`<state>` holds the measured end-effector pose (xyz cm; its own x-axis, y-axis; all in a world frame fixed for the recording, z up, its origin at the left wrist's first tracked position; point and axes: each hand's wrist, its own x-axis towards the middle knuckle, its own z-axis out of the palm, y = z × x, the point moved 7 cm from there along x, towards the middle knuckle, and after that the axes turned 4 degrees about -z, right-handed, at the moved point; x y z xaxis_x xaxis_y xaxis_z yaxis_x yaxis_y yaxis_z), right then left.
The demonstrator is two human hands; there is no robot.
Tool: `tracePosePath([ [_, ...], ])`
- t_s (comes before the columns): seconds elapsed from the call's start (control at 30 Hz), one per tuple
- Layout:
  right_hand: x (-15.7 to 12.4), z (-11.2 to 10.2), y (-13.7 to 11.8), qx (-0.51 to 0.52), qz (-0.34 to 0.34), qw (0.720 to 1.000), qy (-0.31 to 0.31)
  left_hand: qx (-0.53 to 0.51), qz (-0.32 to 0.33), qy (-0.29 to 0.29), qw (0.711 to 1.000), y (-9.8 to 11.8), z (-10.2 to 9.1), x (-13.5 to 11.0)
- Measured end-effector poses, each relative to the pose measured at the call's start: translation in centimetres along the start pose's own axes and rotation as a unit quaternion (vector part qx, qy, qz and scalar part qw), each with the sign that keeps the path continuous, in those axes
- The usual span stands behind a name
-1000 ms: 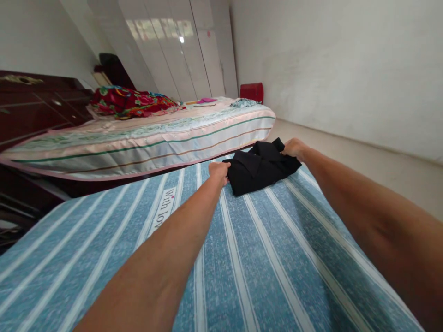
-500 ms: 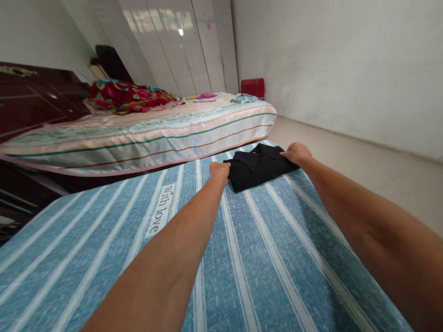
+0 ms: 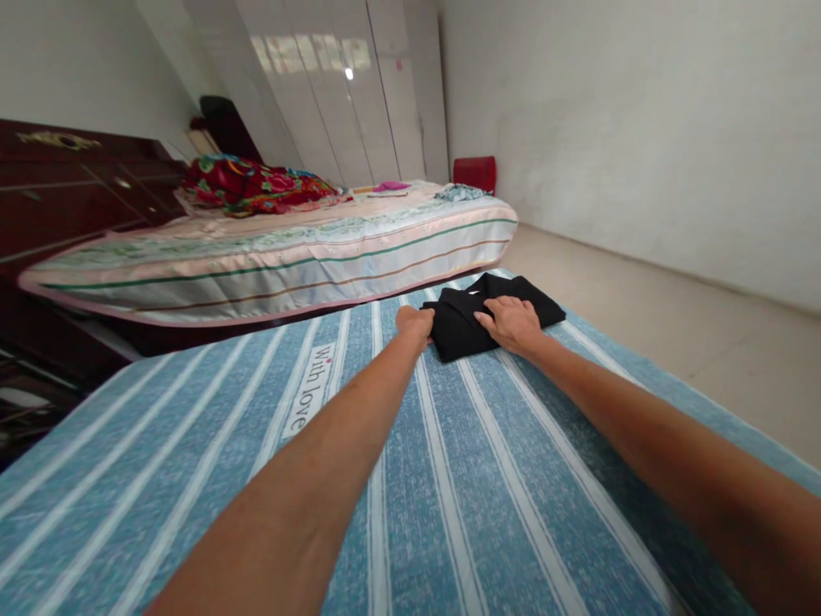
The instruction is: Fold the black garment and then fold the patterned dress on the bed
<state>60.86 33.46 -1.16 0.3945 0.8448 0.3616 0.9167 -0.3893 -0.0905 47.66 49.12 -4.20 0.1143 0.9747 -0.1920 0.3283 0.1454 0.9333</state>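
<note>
A folded black collared shirt (image 3: 458, 329) lies near the far end of a bed with a blue-and-white striped sheet (image 3: 442, 513). My left hand (image 3: 416, 323) grips the shirt's left edge, its fingers closed on the cloth and partly hidden. On top of the shirt, near its middle, rests my right hand (image 3: 513, 323), palm down with the fingers spread a little. The collar faces the far side, and the shirt's right end sticks out past my right hand.
Beyond stands a second bed (image 3: 321, 265) with a striped cover, a red floral blanket (image 3: 262, 186) and a crumpled patterned cloth (image 3: 460, 193). A dark wooden headboard (image 3: 83, 192) is at left, wardrobe doors (image 3: 333, 103) behind. A red box-like object (image 3: 475, 174) stands near the wall.
My right hand has let go of the shirt's right edge and moved left onto its middle, opening flat. My left hand still holds the left edge. The view has shifted slightly.
</note>
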Motion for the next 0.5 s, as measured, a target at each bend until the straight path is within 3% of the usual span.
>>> tracePosePath([
  [0.13, -0.4, 0.8, -0.1, 0.013, 0.015, 1.0, 0.009, 0.008, 0.005, -0.006, 1.0, -0.2, 0.0, -0.3],
  [0.27, 0.0, -1.0, 1.4, 0.035, 0.04, 0.997, 0.049, -0.011, -0.022, -0.025, 0.999, -0.2, 0.0, -0.7],
  [0.37, 0.1, -2.6, 6.3, 0.035, 0.187, 0.978, 0.083, -0.037, -0.059, -0.062, 0.996, 0.0, 0.1, -1.0],
  [0.43, -0.2, -2.0, 10.6, 0.074, 0.323, 0.943, 0.039, -0.049, -0.084, -0.085, 0.992, 0.1, 0.2, -1.1],
  [0.5, -0.2, -0.9, 13.5, 0.128, 0.381, 0.916, 0.002, -0.054, -0.104, -0.096, 0.988, 0.1, 0.3, -1.1],
])
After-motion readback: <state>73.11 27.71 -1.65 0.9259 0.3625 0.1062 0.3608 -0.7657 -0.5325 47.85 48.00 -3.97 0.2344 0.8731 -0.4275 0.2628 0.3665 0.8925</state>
